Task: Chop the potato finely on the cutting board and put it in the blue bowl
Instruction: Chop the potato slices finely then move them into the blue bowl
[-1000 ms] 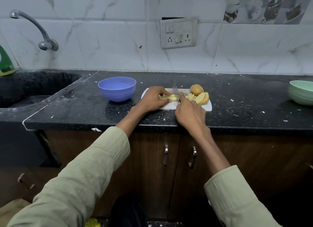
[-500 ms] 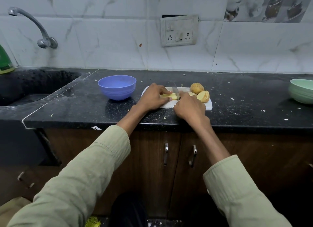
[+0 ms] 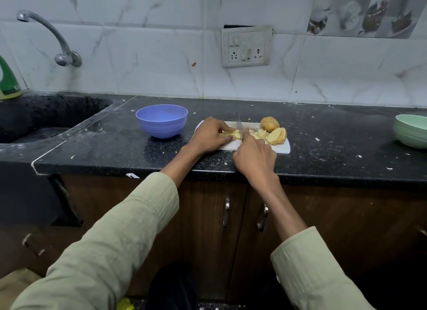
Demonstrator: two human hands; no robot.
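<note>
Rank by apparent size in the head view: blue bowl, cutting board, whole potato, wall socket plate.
1. cutting board, partly hidden by both hands
2. blue bowl and wall socket plate: alike, and the plate lies farther off, so unranked
3. whole potato

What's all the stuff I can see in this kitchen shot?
cutting board: 1, white, on counter
blue bowl: 1, left of board
potato piece: 1, yellow, under left hand
chopped bits: pale pile, mid-board
sliced half: 1, board's right end
unpeeled piece: 1, brown, board's far side
knife: 1, steel, blade down
green bowl: 1, far right
tap: 1, over sink
socket: 1, wall
left hand: holds potato piece
right hand: grips knife
</note>
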